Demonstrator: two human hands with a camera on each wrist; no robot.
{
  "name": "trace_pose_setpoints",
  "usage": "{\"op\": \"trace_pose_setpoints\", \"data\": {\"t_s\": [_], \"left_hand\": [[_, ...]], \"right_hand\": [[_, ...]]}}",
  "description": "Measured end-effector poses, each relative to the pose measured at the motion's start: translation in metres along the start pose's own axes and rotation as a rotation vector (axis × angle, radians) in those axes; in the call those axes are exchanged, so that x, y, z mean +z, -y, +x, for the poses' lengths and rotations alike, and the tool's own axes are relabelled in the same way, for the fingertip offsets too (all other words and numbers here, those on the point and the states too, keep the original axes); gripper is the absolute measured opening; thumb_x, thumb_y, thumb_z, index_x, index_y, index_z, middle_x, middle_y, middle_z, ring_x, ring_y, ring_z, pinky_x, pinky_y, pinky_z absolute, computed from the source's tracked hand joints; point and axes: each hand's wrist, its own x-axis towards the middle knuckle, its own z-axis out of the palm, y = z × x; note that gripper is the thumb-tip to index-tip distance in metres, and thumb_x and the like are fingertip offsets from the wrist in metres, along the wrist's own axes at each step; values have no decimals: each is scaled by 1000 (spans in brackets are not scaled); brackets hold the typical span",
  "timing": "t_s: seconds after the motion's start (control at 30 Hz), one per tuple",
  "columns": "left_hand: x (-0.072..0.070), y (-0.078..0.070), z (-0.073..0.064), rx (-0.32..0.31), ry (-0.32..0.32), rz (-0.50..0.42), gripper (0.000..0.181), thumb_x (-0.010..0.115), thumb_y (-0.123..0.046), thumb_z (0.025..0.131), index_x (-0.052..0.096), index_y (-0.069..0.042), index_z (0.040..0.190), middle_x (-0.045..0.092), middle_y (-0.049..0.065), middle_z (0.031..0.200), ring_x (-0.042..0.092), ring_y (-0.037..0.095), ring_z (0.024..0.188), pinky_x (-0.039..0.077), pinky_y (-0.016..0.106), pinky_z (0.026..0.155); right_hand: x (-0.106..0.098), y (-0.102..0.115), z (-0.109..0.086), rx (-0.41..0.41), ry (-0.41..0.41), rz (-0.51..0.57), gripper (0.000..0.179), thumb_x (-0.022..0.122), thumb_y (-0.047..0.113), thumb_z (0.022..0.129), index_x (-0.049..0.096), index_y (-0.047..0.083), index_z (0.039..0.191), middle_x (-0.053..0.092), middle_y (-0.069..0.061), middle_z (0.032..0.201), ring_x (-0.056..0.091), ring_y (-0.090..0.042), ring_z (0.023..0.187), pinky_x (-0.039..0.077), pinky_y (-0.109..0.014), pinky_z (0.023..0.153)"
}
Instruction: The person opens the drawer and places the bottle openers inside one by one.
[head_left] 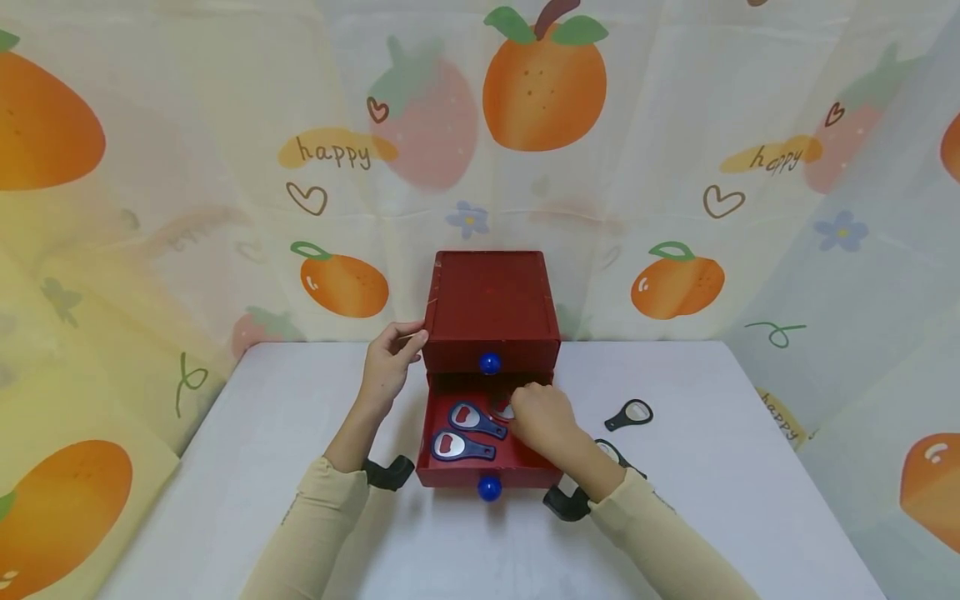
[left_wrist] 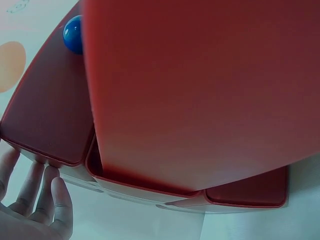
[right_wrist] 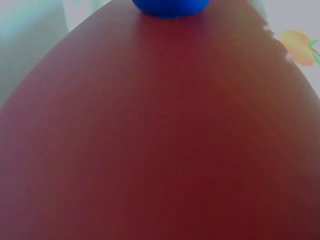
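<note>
A red two-drawer cabinet (head_left: 491, 296) stands at the table's back edge, its lower drawer (head_left: 517, 477) pulled out. My left hand (head_left: 387, 367) touches the cabinet's left side near the top; the left wrist view shows its fingers (left_wrist: 61, 205) extended along that side. Inside the drawer, my right hand (head_left: 543, 417) grips a bottle opener (head_left: 501, 407), its fingers curled and its handle hidden. Left of it lie two dark blue bottle openers, an upper one (head_left: 476, 419) and a lower one (head_left: 462, 447). The right wrist view is filled by a red drawer front (right_wrist: 165, 125) with a blue knob (right_wrist: 170, 7).
On the white table (head_left: 675, 533), right of the cabinet, lies a black bottle opener (head_left: 629, 413). Another opener (head_left: 611, 451) is partly covered by my right forearm. Blue knobs mark the upper drawer (head_left: 457, 357) and the lower one. A fruit-print cloth (head_left: 525, 200) hangs behind.
</note>
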Motion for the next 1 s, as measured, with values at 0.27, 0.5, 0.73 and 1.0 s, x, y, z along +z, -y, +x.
{"op": "trace_pose_setpoints", "data": {"t_s": [0.27, 0.5, 0.73, 1.0], "left_hand": [[0, 1, 1, -2, 7, 8, 39, 61, -29, 97, 60, -5, 127, 62, 14, 128, 60, 2, 99, 54, 22, 84], [0, 1, 1, -10, 9, 2, 38, 61, -29, 96, 60, -5, 126, 62, 14, 126, 60, 7, 101, 54, 40, 93], [1, 1, 1, -24, 18, -9, 38, 60, -27, 97, 59, -8, 130, 61, 13, 129, 60, 10, 104, 54, 36, 92], [0, 4, 3, -26, 14, -23, 36, 59, -22, 98, 60, -8, 131, 61, 15, 131, 60, 3, 99, 54, 27, 86]], "right_hand": [[-5, -10, -7, 41, -36, 148, 18, 76, 24, 82, 69, 10, 74, 61, -2, 70, 51, -14, 65, 49, -26, 60], [-11, -18, -18, 71, -27, 242, 20, 77, 25, 83, 76, 7, 93, 68, -4, 83, 58, -16, 76, 55, -30, 70], [-17, -21, -35, 48, -70, 355, 16, 78, 20, 82, 76, 8, 93, 69, -3, 83, 58, -15, 77, 55, -29, 69], [-12, -20, -62, -26, -194, 606, 15, 75, 14, 84, 76, 7, 97, 71, -1, 83, 54, -8, 71, 50, -17, 61]]}}
